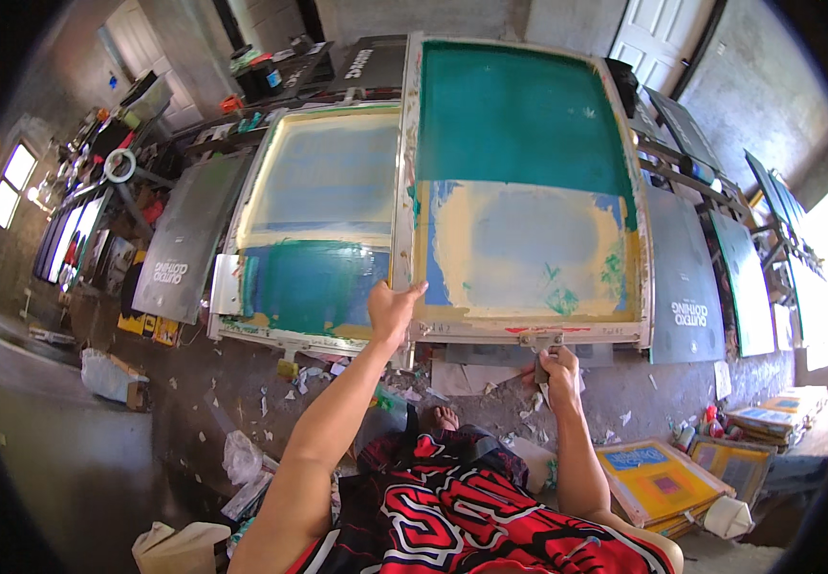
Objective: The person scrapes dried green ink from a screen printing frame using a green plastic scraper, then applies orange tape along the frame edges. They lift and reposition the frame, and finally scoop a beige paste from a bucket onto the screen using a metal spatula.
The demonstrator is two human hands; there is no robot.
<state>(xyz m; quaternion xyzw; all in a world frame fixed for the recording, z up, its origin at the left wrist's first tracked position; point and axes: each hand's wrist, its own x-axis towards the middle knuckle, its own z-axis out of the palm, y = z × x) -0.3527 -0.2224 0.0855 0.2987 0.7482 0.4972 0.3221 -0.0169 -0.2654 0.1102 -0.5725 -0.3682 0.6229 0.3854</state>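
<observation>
In front of me lies a large screen printing frame [639, 277], its mesh dark green at the far half and pale grey with yellow edges at the near half. My left hand [395, 308] is closed around this frame's near-left corner, its thumb on the rim. At the middle of the near rim, my right hand [559, 367] grips a small metal clamp [542, 346]; its fingers partly hide it. Left of the large frame, a second screen frame [271, 163] has a patch of green ink on blue mesh. A whitish flat-bladed tool [227, 284] rests on that frame's left edge.
Dark printing boards [686, 297] stand out on both sides. Stacked yellow frames [658, 478] lie on the floor at lower right. Paper scraps litter the floor by my bare foot [446, 418]. A cardboard box [180, 547] sits at lower left. Ink containers [263, 77] stand far left.
</observation>
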